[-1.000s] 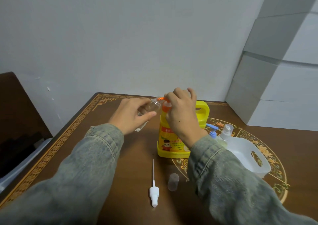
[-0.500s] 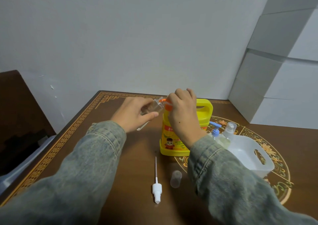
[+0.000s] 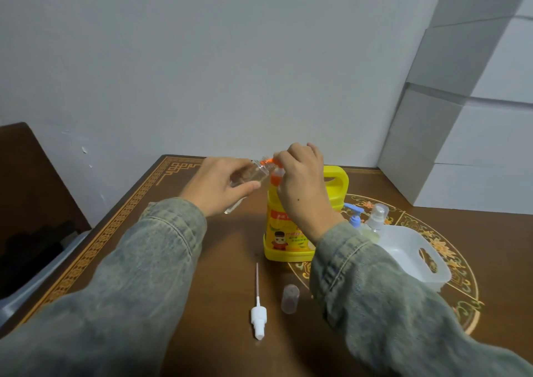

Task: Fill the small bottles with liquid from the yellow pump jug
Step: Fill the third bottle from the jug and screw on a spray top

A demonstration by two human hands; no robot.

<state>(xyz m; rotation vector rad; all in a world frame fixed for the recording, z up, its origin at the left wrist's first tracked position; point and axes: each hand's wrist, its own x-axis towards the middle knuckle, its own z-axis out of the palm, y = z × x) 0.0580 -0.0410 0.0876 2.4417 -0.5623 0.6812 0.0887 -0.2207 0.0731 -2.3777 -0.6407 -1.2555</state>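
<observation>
Nearest: a white spray-pump head [image 3: 258, 316] with its long dip tube lies flat on the brown table [image 3: 219, 249], nozzle toward the viewer.
Just beside it: a small clear cap [image 3: 290, 298] lies on its side to the right of the pump head.
Right side: a white plastic basket [image 3: 415, 258] sits on the table's round ornament; a blue-pump bottle [image 3: 355, 218] and a clear spray bottle [image 3: 377, 218] stand at its far left corner.
Middle: the yellow pump jug [image 3: 291, 232] stands upright, its handle toward the wall.
Right hand [image 3: 302, 186]: fingers curled over the jug's orange pump [image 3: 274, 172], gripping it.
Left hand [image 3: 222, 186]: holds a small clear bottle [image 3: 251, 174] tilted, its open mouth at the orange spout.
Far: grey wall, white boxes [image 3: 461, 134] stacked at right.
</observation>
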